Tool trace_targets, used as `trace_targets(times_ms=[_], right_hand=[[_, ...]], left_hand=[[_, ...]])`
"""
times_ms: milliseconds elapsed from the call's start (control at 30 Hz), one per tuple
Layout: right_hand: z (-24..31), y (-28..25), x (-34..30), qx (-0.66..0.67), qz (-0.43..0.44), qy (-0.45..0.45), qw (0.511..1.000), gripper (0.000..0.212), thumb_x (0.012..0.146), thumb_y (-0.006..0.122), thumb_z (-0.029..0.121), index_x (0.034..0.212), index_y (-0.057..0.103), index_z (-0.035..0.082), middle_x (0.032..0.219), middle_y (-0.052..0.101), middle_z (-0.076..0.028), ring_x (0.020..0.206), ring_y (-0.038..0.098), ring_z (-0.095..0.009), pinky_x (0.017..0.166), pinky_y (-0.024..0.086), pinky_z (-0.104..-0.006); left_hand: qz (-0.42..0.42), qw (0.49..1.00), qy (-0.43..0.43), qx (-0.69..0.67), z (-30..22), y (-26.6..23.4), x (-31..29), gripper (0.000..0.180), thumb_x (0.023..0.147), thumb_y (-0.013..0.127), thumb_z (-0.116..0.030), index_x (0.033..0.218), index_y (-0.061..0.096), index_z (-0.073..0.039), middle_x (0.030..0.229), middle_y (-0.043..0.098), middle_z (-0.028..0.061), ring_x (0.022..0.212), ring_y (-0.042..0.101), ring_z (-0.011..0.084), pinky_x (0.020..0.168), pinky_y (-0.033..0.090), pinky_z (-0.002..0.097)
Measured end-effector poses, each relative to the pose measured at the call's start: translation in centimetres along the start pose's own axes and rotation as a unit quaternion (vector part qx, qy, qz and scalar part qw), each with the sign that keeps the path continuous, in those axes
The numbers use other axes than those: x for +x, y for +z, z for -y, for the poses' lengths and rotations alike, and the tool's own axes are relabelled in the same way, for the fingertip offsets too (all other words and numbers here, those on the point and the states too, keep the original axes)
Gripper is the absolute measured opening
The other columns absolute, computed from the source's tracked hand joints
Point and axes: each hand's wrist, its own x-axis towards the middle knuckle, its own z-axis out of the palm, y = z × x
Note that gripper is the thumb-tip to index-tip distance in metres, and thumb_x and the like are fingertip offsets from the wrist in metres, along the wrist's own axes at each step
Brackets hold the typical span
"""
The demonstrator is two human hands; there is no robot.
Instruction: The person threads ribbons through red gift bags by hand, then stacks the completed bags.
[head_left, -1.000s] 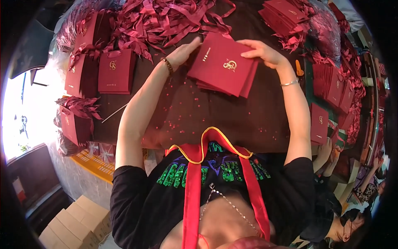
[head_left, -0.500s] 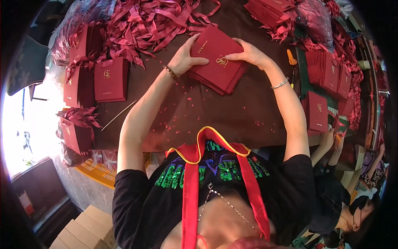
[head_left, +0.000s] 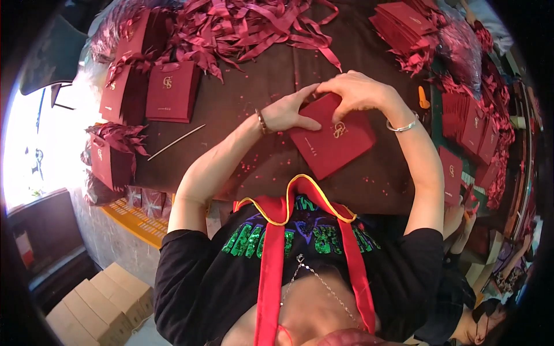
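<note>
A stack of flat dark red paper bags [head_left: 332,151] with a gold emblem rests on the brown tabletop in front of me, turned at an angle. My left hand [head_left: 291,112] grips its far left edge, thumb lying on the top bag and the other fingers along the edge. Over the far corner arches my right hand [head_left: 360,93], its thumb pressed on the top bag near the emblem. Both hands nearly meet at that corner. Fingertips behind the stack are partly hidden.
Red ribbons [head_left: 248,29] heap at the far side. Finished-looking red bags [head_left: 172,92] stand at left by a thin stick [head_left: 176,142]. An orange-handled tool [head_left: 424,97] and more bags [head_left: 473,124] lie at right, where another person's hands [head_left: 456,219] work. Red specks dot the brown cloth [head_left: 254,190].
The bag stack has turned counterclockwise and come nearer to me. Its edges look more even than before. My right hand has shifted from the right side to the far corner.
</note>
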Motion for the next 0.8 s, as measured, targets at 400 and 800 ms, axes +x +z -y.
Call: trace_targets(times_ms=[400, 800], right_hand=[[-1.3, 8.0, -1.7, 0.081, -0.237, 0.131, 0.959, 0.089, 0.068, 0.074, 0.047, 0.138, 0.035, 0.008, 0.143, 0.032, -0.016, 0.133, 0.028, -0.031, 0.106, 0.028, -0.0429], [-2.6, 8.5, -4.5, 0.145, -0.310, 0.084, 0.936, 0.085, 0.057, 0.084, 0.024, 0.128, 0.041, 0.003, 0.144, 0.028, -0.015, 0.133, 0.029, -0.030, 0.109, 0.026, -0.0377]], left_hand=[[-0.142, 0.978, -0.153, -0.019, -0.2, 1.6, -5.5, 0.064, 0.087, 0.056, -0.042, 0.124, 0.037, 0.006, 0.110, 0.055, 0.0241, 0.090, 0.062, 0.0304, 0.072, 0.052, 0.0435], [-0.153, 0.891, -0.034, 0.426, 0.2, 0.6, -4.9, 0.020, 0.090, 0.049, -0.028, 0.098, 0.058, -0.012, 0.085, 0.061, 0.0113, 0.073, 0.061, 0.0331, 0.059, 0.048, 0.0434]])
